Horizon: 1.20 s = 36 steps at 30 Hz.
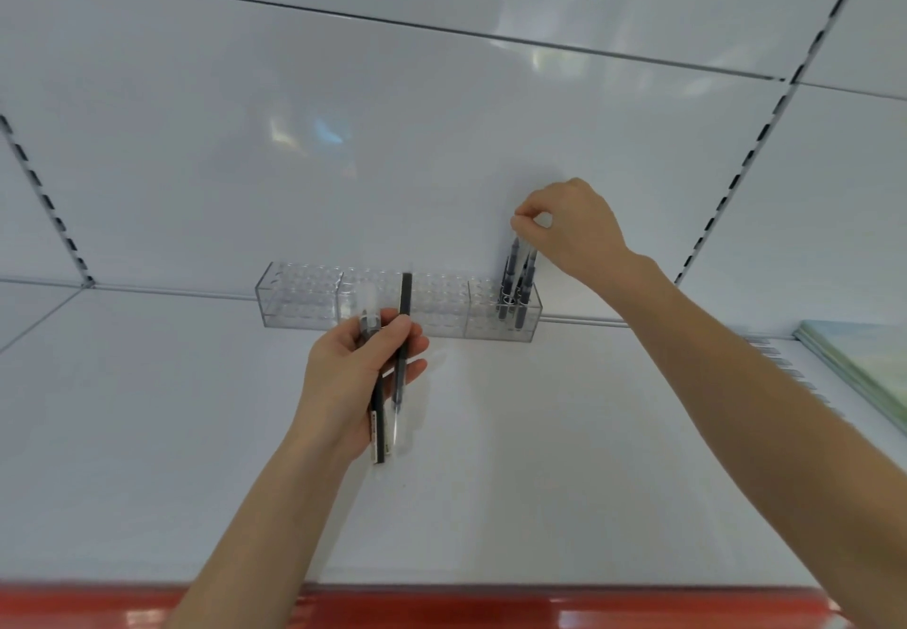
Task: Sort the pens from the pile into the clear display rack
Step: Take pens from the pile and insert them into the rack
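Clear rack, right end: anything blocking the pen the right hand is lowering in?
Only the dark pens already standing in the clear plastic display rack; the right hand lowers its pen among them. Other sections look empty.

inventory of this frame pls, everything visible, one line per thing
display rack: 1, clear, several sections, at the back of the shelf against the wall.
pens in rack: several, exact count unclear, dark, upright in the right-end section.
pens in left hand: 2 or 3, black and clear, held in front of the rack.
shelf: 1, white, red front edge.
flat items: small stack, greenish, far right of the shelf.
left hand: gripping the spare pens.
right hand: pinching the top of a pen in the right-end section.
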Motion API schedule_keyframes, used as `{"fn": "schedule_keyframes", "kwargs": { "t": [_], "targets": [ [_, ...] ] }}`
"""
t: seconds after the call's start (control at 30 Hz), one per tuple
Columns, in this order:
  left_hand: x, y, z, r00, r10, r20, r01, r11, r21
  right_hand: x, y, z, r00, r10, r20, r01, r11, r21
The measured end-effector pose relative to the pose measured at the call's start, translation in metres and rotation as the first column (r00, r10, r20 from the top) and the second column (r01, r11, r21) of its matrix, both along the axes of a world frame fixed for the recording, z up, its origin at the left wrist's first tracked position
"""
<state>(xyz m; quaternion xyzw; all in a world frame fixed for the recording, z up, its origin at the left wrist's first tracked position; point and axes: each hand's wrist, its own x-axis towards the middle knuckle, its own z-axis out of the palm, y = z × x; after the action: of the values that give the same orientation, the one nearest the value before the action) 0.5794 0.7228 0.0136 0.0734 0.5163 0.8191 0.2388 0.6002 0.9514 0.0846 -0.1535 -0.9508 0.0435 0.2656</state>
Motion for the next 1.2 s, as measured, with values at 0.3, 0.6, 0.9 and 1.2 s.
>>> {"fn": "schedule_keyframes", "kwargs": {
  "t": [0.3, 0.6, 0.9, 1.2],
  "targets": [
    [0.015, 0.004, 0.015, 0.984, -0.150, -0.097, 0.152, 0.988, 0.012, 0.037, -0.072, -0.004, 0.947, 0.307, -0.098, -0.283, 0.644, -0.711],
    [0.019, -0.012, 0.013, 0.982, -0.125, -0.143, 0.117, 0.991, -0.060, 0.041, -0.043, 0.000, 0.892, -0.021, -0.452, -0.420, 0.331, -0.845],
    [0.012, -0.010, 0.014, 0.969, 0.000, -0.248, -0.041, 0.986, -0.160, 0.046, -0.049, -0.009, 0.862, -0.100, -0.497, -0.415, 0.423, -0.805],
    [0.007, -0.011, 0.018, 0.972, 0.094, -0.216, -0.109, 0.992, -0.058, 0.056, -0.048, -0.023, 0.946, 0.084, -0.312, -0.316, 0.449, -0.836]
  ]
}}
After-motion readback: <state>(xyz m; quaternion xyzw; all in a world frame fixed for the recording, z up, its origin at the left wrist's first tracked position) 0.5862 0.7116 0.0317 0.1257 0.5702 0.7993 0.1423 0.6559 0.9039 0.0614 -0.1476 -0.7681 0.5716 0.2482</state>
